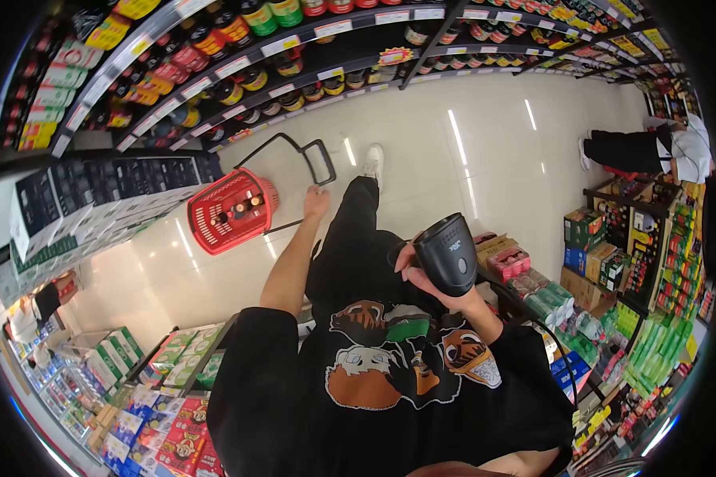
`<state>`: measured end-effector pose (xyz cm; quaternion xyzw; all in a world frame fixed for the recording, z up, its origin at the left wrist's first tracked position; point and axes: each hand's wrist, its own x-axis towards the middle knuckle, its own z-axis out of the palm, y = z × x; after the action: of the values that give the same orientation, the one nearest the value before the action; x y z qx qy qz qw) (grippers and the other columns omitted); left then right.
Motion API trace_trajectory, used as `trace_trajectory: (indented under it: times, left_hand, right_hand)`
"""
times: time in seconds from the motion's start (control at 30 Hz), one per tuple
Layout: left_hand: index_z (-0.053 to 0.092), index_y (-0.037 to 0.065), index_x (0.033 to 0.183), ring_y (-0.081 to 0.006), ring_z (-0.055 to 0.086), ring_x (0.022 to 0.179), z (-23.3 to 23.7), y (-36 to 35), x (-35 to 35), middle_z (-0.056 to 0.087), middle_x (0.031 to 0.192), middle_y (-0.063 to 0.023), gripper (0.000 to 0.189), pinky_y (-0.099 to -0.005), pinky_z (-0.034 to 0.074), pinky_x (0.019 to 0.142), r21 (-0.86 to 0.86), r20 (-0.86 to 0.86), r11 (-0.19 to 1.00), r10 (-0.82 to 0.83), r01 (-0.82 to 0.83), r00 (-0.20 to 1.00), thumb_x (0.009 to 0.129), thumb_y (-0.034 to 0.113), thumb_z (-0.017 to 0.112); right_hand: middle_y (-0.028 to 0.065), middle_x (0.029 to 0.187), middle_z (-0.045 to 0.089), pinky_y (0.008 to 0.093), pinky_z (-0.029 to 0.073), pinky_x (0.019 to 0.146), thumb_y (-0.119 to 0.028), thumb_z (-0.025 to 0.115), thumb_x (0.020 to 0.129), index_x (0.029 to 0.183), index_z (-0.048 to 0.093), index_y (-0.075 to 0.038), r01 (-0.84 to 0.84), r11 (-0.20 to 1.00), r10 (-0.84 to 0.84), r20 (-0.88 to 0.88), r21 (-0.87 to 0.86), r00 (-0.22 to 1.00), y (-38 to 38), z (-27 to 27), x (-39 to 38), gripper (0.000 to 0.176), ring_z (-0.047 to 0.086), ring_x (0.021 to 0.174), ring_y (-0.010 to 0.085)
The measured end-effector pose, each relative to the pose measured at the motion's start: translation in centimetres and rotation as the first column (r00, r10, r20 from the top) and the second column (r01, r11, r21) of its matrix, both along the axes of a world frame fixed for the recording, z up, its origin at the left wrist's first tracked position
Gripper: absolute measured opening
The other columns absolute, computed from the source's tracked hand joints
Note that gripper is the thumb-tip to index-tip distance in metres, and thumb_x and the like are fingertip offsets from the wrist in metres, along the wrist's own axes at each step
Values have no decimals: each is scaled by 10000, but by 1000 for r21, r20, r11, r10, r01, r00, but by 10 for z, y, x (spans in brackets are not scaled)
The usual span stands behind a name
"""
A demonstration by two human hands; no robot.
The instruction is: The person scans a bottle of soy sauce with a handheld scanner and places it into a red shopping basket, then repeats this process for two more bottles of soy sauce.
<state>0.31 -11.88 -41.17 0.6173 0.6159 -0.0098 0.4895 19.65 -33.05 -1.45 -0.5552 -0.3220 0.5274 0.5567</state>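
Note:
My left hand (317,203) is closed at the near end of the looped black pull handle (320,163) of a red shopping basket (232,211). The basket stands on the floor to the left, with several dark-capped bottles (239,211) inside it. In front of my body on the right, my right hand (412,269) is wrapped round a black barcode scanner (447,256). The scanner's wide head, with an oval button and a small logo, faces me and hides most of that hand and its grip.
Shelves (247,87) of bottled sauces run along the far side. Stacked dark cartons (95,199) stand at left, boxed goods (175,429) at lower left. Packaged goods (545,298) and a display rack (648,246) line the right. Another person (652,151) stands at upper right.

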Motion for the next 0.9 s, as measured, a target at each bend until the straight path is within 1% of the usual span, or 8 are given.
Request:
trace_trajectory:
  times: [0.27, 0.37, 0.5, 0.57, 0.63, 0.67, 0.83, 0.9]
  left_hand:
    - [488, -85, 1328, -432, 592, 1208, -84, 13, 56, 619, 1260, -306, 654, -444, 468, 1043, 105, -28, 977, 191, -188, 981, 840, 312, 665]
    - [496, -119, 1272, -457, 609, 1166, -43, 23, 84, 636, 1214, -318, 677, -450, 480, 1034, -111, -102, 969, 211, -222, 972, 810, 339, 683]
    - [498, -147, 1215, -451, 629, 1136, -44, 26, 92, 629, 1182, -356, 687, -464, 489, 1025, -46, -319, 978, 179, -204, 931, 797, 370, 673]
    - [426, -122, 1324, -470, 585, 1193, -32, 29, 95, 584, 1252, -362, 754, -490, 462, 1053, -80, -357, 978, 152, -192, 922, 802, 365, 668]
    - [315, -67, 1443, -501, 515, 1258, -11, 22, 101, 511, 1340, -365, 847, -520, 418, 1091, -52, -358, 971, 199, -232, 912, 805, 366, 665]
    - [232, -5, 1517, -513, 464, 1295, -9, 19, 100, 467, 1376, -370, 916, -533, 374, 1123, -65, -331, 963, 227, -262, 916, 802, 374, 662]
    - [236, -1, 1527, -499, 450, 1314, -8, 10, 95, 463, 1394, -357, 927, -515, 354, 1138, -73, -327, 954, 254, -292, 910, 796, 384, 659]
    - [257, -3, 1527, -487, 446, 1325, -6, 8, 96, 468, 1401, -344, 934, -498, 352, 1142, -64, -298, 951, 272, -304, 915, 788, 396, 666]
  right_hand:
    - [75, 983, 714, 298, 546, 821, 21, 750, 852, 1105, 654, -5, 25, 999, -22, 83, -34, 996, 32, 8, 80, 272, 688, 925, 154]
    - [79, 984, 714, 303, 546, 828, 28, 752, 844, 1104, 654, -3, -3, 999, 9, 126, -49, 992, 42, 11, 112, 280, 690, 929, 161]
    - [82, 994, 714, 314, 545, 841, 49, 745, 831, 1104, 654, 4, 2, 999, 2, 98, -35, 995, 63, 15, 145, 292, 692, 940, 173]
    - [88, 999, 715, 309, 541, 827, 41, 751, 822, 1099, 659, -5, 15, 998, -13, 39, -53, 999, 67, 8, 155, 296, 694, 938, 173]
    - [98, 1005, 714, 297, 531, 811, -3, 788, 800, 1113, 655, -12, -148, 988, 149, 349, -29, 925, 61, -14, 166, 340, 695, 930, 174]
    - [99, 999, 712, 288, 522, 795, -76, 825, 785, 1093, 651, -21, -108, 994, 108, 320, -16, 941, 63, -25, 169, 359, 690, 893, 169]
    - [71, 1004, 722, 287, 528, 879, -6, 763, 847, 1160, 645, 5, 2, 989, 46, 319, -147, 947, 79, -24, 162, 334, 687, 952, 142]
    - [93, 877, 690, 294, 504, 708, -127, 833, 805, 951, 645, 7, -97, 994, 108, 245, -54, 964, 96, -8, 169, 273, 654, 780, 146]
